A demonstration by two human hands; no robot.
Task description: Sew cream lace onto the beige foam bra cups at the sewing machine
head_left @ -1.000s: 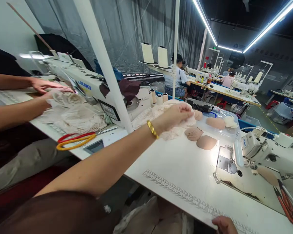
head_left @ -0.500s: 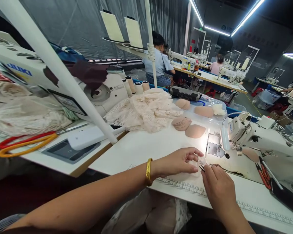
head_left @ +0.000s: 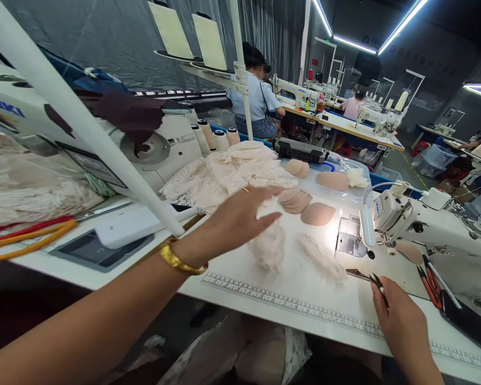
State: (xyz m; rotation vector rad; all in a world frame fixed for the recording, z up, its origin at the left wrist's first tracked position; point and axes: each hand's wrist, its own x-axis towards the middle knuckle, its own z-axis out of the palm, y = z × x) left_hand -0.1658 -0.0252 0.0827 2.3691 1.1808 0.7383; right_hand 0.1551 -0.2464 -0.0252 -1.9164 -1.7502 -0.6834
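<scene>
My left hand (head_left: pixel 240 216), with a gold bangle at the wrist, is raised over the white sewing table (head_left: pixel 304 299) and pinches a blurred piece of cream lace (head_left: pixel 269 243) that hangs from its fingers. A second lace piece (head_left: pixel 323 259) lies on the table beside it. My right hand (head_left: pixel 398 315) rests at the table's near edge, closed on small thread snips (head_left: pixel 371 278) that point toward the needle plate (head_left: pixel 348 243). The sewing machine head (head_left: pixel 417 224) stands to the right, lit by its lamp.
A heap of cream lace (head_left: pixel 228 174) and stacks of tan foam cups (head_left: pixel 296 200) lie at the back of the table. Thread cones (head_left: pixel 212 136), another white machine (head_left: pixel 116 133) and red-and-yellow scissors (head_left: pixel 28 235) sit on the left. Other people sew at tables behind.
My left hand has lifted away from the needle plate toward the left, carrying a lace piece up. My right hand has drawn back to the right with the snips.
</scene>
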